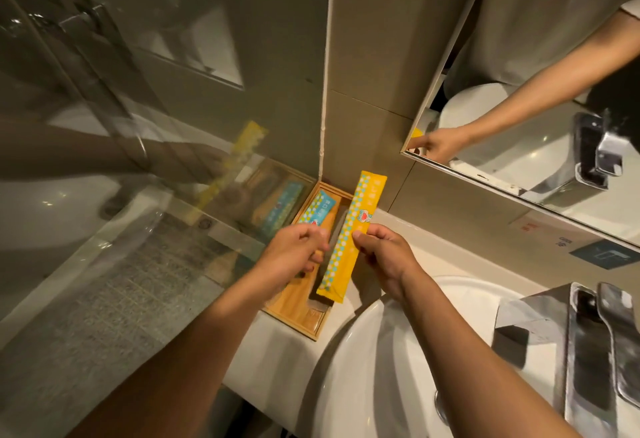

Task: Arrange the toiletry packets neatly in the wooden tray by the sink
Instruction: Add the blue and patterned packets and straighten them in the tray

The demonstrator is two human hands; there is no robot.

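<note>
A long yellow packet (349, 240) with a white-and-teal dotted edge hangs tilted above the wooden tray (304, 313), which sits in the corner left of the sink. My right hand (384, 254) pinches the packet's right edge near its middle. A blue packet (317, 210) lies in the tray's far part, partly hidden. My left hand (294, 250) hovers over the tray with fingers curled next to the yellow packet's left edge; whether it holds anything I cannot tell.
A white basin (398, 361) fills the lower right, with a chrome faucet (588, 351) at its right. A mirror (536, 108) hangs above the counter. A glass shower panel (138, 160) borders the tray on the left and reflects the packets.
</note>
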